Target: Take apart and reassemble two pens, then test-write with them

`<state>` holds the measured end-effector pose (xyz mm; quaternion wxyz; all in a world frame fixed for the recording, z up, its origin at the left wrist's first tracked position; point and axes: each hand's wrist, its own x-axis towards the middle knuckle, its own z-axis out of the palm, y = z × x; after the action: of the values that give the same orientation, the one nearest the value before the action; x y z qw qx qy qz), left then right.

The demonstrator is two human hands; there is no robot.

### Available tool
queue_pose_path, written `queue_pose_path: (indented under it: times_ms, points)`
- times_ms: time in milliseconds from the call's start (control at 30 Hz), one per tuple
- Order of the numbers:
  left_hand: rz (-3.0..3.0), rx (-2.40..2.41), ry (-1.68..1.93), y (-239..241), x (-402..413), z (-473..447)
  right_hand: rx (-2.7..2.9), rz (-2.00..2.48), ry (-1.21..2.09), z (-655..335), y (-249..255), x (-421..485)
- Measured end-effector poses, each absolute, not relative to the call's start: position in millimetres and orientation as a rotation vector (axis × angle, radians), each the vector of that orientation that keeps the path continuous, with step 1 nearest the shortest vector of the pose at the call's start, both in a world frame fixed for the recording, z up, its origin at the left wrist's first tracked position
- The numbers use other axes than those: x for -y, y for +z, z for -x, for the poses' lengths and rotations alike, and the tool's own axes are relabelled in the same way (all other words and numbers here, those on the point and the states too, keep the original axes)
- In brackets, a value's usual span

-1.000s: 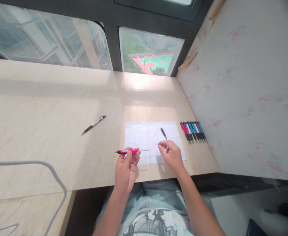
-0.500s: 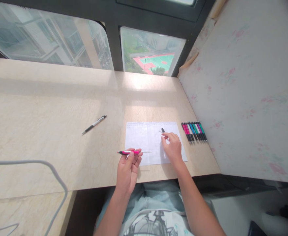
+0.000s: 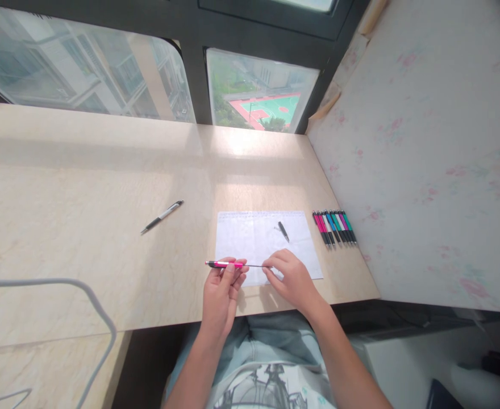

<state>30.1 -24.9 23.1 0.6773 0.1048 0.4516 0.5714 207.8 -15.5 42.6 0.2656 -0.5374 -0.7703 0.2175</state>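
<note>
Head view. Left hand (image 3: 221,292): one pink pen (image 3: 220,264), gripped between thumb and fingers, held roughly level above the near edge of the paper (image 3: 237,233); the black clicker end is pointed left. From its right end a thin refill (image 3: 254,266) is projected towards the right hand (image 3: 291,277), by whose thumb and forefinger the far tip is pinched.

Loose parts: one black tapered grip section (image 3: 283,230), laid on the paper towards its far right corner; beside it, one small thin item (image 3: 276,228), apparently a spring, too small to be told surely.

Paper: one white sheet, handwriting seen along its far edge, placed by the near edge of the desk (image 3: 105,216).

Pens: one row of assorted pens (image 3: 334,228), pink, white, blue, green and purple, set side by side with tips nearward, between the paper's right edge and the desk's right edge; one black-and-white pen (image 3: 162,217), laid slantwise, well left of the paper.

Cable: one grey cable (image 3: 32,282), looped across the desk's near left corner.
</note>
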Motion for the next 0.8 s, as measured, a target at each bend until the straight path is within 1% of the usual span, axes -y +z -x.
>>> queue_pose_path:
  times_ms: [167, 300, 467, 633, 800]
  points:
    - [-0.180, -1.046, 1.359, 19, 21, -21, 2.002, 1.655, 0.436, -227, 29, 16]
    - [-0.165, -1.038, 1.346, 18, 22, -21, 1.906, 1.869, 0.262, -233, 17, 12]
    - [-0.164, -1.023, 1.310, 21, 25, -25, 1.816, 2.074, 0.076, -221, 14, -2]
    - [-0.169, -1.017, 1.296, 23, 25, -26, 1.746, 2.173, -0.020, -212, 12, -23]
    - [-0.173, -1.027, 1.288, 20, 25, -24, 1.726, 2.136, -0.058, -214, 5, -34]
